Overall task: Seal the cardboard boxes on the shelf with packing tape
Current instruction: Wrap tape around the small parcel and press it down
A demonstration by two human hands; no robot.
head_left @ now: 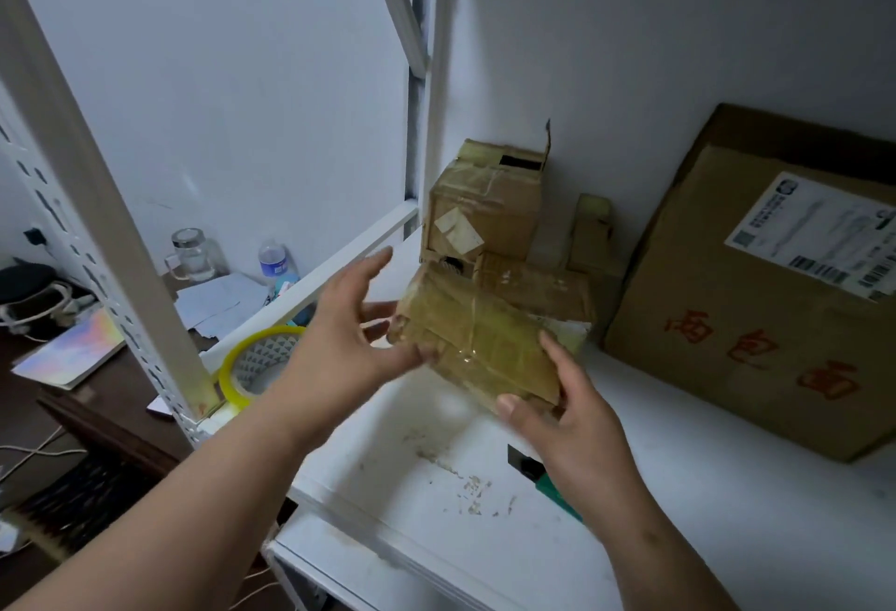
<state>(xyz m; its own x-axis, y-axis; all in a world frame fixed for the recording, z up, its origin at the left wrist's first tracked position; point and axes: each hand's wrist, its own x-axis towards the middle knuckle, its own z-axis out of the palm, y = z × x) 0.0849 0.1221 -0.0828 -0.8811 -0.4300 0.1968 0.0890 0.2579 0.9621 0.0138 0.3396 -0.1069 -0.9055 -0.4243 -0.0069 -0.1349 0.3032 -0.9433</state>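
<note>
Hands are working a small tape-covered box [480, 349], holding it tilted just above the white shelf [703, 489]. The right hand [577, 436] is gripping the near corner, thumb on top and fingers curled underneath, probably to steady the box. The left hand [349, 339] is spread wide at the far end, fingers straight, its grip open and holding nothing; whether the fingertips are touching the box is hard to tell through the blur.

Counting now: one box in hand, three small taped boxes [489, 208] crowding the back corner, and one large carton [756, 300] with a shipping label leaning on the right. One yellow tape roll [252, 358] is sitting at the shelf's left edge, within easy reach for the next strip. Something green and black [543, 475] is lying under the right wrist, possibly a cutter.
</note>
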